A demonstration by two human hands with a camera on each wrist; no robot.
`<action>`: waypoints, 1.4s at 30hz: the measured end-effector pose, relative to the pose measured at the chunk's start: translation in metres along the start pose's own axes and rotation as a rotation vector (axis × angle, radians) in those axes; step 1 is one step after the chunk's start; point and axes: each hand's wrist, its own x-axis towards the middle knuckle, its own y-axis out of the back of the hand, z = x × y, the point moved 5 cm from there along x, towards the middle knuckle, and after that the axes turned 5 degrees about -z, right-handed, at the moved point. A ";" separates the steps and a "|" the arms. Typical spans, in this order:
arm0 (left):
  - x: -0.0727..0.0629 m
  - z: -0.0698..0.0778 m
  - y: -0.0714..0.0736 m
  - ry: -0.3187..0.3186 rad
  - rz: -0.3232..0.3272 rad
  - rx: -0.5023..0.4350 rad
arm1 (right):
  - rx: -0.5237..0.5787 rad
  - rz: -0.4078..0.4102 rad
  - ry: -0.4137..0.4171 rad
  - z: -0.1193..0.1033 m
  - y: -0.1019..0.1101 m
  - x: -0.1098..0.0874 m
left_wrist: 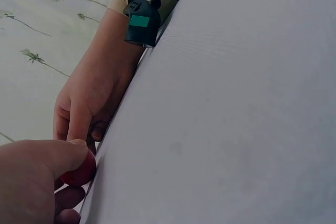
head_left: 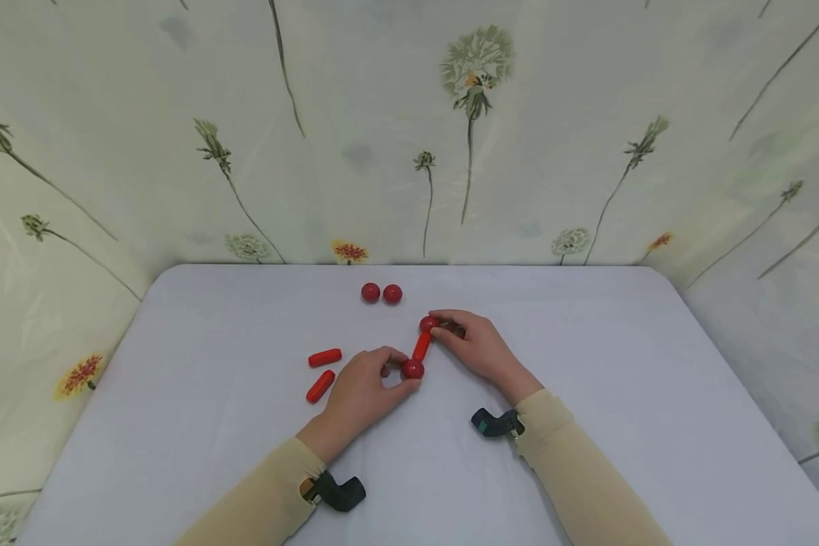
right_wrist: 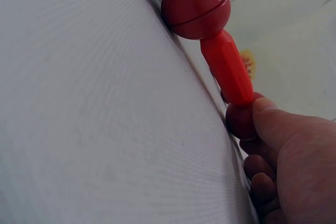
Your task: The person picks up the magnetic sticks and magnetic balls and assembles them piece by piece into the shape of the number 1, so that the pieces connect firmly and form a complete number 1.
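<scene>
Left hand (head_left: 365, 383) pinching near ball (head_left: 412, 369), right hand (head_left: 479, 345) pinching far ball (head_left: 428, 324), loose rods (head_left: 324, 358) in head view only

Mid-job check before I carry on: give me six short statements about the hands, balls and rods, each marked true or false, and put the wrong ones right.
1. The left hand grips the nearer held ball. True.
2. The right hand grips the farther held ball. True.
3. Nothing spans the space between the held balls. False: a red connecting rod runs between them.
4. Three more balls lie beyond the hands. False: only two loose balls show there.
5. Two loose rods lie to the left of the left hand. True.
6. Those two rods touch each other. False: a gap separates them.
</scene>
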 end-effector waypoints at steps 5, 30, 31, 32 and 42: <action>-0.004 -0.002 0.003 -0.012 0.002 0.008 | 0.016 -0.009 -0.003 -0.003 -0.004 0.003; -0.001 -0.003 0.002 -0.005 -0.007 -0.018 | -0.019 0.018 0.010 -0.002 0.000 0.000; -0.001 -0.002 0.002 -0.005 -0.008 -0.018 | -0.021 0.017 0.008 -0.002 0.000 0.000; -0.001 -0.002 0.001 -0.004 -0.010 -0.017 | -0.021 0.015 0.005 -0.001 0.000 0.000; -0.001 0.000 0.001 -0.001 -0.034 -0.021 | -0.021 0.009 -0.013 0.002 0.000 -0.001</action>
